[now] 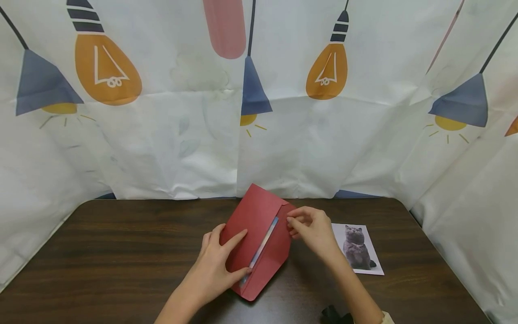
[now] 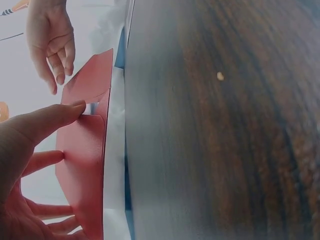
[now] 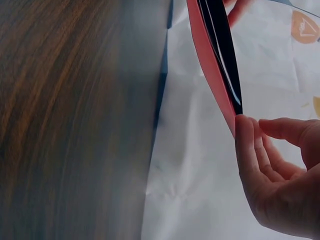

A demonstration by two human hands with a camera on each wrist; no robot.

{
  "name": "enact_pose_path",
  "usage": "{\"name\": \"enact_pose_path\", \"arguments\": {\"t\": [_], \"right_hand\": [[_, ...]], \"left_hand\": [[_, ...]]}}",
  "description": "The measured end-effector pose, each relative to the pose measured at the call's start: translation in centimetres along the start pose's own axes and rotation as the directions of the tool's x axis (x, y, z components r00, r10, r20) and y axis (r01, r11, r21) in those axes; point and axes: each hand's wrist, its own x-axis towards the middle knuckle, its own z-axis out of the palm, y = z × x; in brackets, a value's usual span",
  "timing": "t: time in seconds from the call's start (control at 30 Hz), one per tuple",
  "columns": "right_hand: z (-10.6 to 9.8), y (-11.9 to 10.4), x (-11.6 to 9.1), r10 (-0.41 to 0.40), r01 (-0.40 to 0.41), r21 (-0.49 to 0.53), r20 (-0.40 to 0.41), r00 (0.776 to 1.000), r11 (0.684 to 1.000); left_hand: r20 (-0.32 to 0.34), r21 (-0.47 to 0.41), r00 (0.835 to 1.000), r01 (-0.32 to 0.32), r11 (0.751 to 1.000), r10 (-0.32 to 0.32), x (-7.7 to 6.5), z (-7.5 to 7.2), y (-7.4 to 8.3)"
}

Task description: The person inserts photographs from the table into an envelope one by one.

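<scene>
A red envelope [image 1: 251, 225] is tilted over the table in the head view, its flap [image 1: 275, 261] folded open to the right. A thin, pale bluish edge of a card [image 1: 261, 249] shows along its opening. My left hand [image 1: 220, 265] holds the envelope by its left side, thumb at the opening and fingers spread over the back panel and left edge. At the flap's upper right edge is my right hand [image 1: 313, 227]. Its fingertips [image 3: 244, 122] meet the flap's edge in the right wrist view, with the thumb apart from the flap.
A picture of a grey cat [image 1: 357, 249] lies on the dark wooden table [image 1: 133, 256], under and beside the right forearm. Near the front edge sits a small black object [image 1: 336, 316]. A white curtain [image 1: 182, 148] printed with lamps and bulbs hangs behind the table.
</scene>
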Motion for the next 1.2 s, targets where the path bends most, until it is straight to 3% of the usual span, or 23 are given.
{"name": "enact_pose_path", "arguments": {"t": [0.27, 0.57, 0.93, 1.2], "right_hand": [[-0.8, 0.3, 0.4, -0.049, 0.044, -0.087, -0.05, 0.998, 0.995], [-2.1, 0.7, 0.9, -0.096, 0.068, -0.246, -0.106, 0.99, 0.967], [-4.0, 1.0, 1.2, -0.117, 0.077, -0.34, -0.099, 0.988, 0.937], [-5.5, 1.8, 1.5, -0.106, 0.067, -0.372, -0.085, 0.991, 0.926]], "left_hand": [[-0.014, -0.018, 1.0, -0.005, 1.0, 0.004, 0.1, -0.1, -0.2], [-0.037, -0.019, 0.999, -0.018, 1.0, 0.018, 0.1, -0.3, -0.2], [0.016, -0.064, 1.0, 0.0, 0.998, 0.001, 0.1, -0.5, 0.0], [0.007, -0.093, 1.0, -0.021, 0.995, 0.021, 0.2, -0.6, -0.3]]}}
